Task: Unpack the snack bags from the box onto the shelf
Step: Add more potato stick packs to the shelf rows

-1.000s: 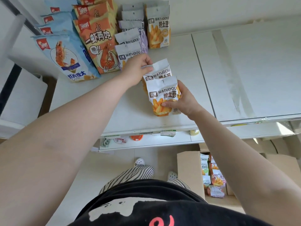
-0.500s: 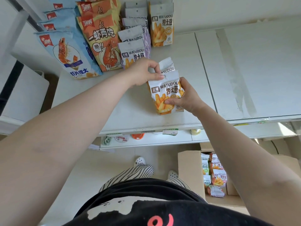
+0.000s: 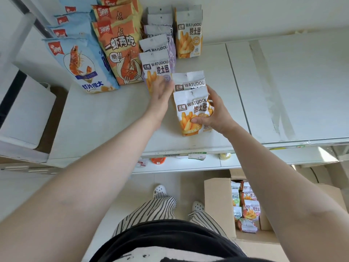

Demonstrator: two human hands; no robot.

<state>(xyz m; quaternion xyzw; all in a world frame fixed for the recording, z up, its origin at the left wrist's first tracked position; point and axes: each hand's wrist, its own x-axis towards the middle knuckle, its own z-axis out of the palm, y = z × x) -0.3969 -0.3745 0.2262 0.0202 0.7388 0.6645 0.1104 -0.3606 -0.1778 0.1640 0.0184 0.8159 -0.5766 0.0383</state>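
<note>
right hand (image 3: 213, 112): grips two fries bags (image 3: 190, 108) at lower edge, standing on shelf (image 3: 217, 72)
left hand (image 3: 160, 95): fingers straight, holding nothing, just left of bags
handling: light, soft crinkly foil, slippery; pinch flat top seal or sides
box (image 3: 219, 203): cardboard, below right hand, more bags inside

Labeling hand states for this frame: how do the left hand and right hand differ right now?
Grip: the right hand curls around the front orange fries bag, thumb on its face; the left hand has straight fingers and holds nothing.
Place: the left hand sits between the purple fries bag and the rear orange fries bag; the right hand is at the bags' right side.
Shared: both are over the shelf.
</note>
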